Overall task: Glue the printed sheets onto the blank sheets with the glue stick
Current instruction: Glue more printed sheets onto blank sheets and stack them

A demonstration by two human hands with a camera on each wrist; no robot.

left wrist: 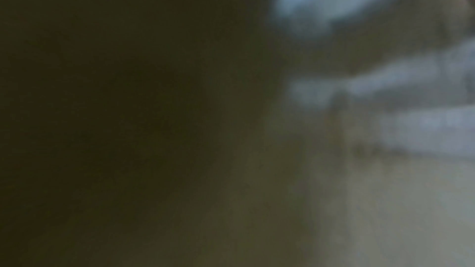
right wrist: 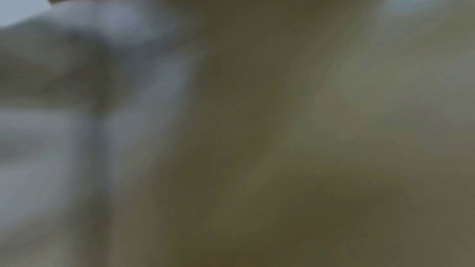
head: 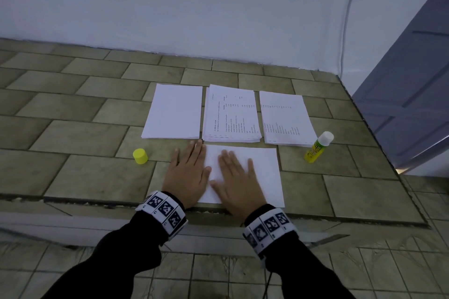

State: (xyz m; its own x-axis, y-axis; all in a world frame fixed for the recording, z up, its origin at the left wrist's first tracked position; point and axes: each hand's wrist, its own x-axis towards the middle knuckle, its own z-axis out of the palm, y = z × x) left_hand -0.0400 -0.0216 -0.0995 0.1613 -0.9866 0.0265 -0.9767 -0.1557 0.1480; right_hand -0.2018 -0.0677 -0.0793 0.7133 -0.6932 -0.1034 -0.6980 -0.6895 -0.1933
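Both hands lay flat, fingers straight and slightly spread: the right hand (head: 237,181) pressed the white sheet (head: 262,172), the left hand (head: 188,172) overlapped its left edge. The stacks (head: 232,114) lay just beyond the fingertips.

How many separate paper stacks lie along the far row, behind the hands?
3: a blank stack on the left, a printed stack in the middle, another printed stack on the right beside the glue stick.

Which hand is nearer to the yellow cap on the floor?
Left. The left hand lies flat just to the right of the yellow cap, at the sheet's left edge. The right hand rests on the sheet, farther from the cap.
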